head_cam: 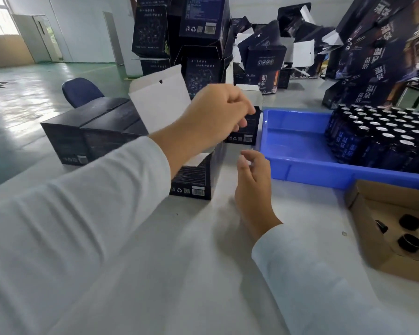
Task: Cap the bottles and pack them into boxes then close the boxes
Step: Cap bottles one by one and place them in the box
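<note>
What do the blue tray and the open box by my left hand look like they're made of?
Blue tray: likely moulded plastic, glossy, with highlights on smooth rounded walls. Open box: seemingly printed paperboard, dark matte outside, its raised flap showing plain white inside with crisp folds.

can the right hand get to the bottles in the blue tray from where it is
Probably yes. The right hand hovers empty just beside the blue tray, and the bottles stand uncapped at its far right end. Nothing lies between but the low tray wall.

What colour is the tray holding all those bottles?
Bright blue. The tray shows clearly in the head view, with dark bottles packed in its right side.
</note>
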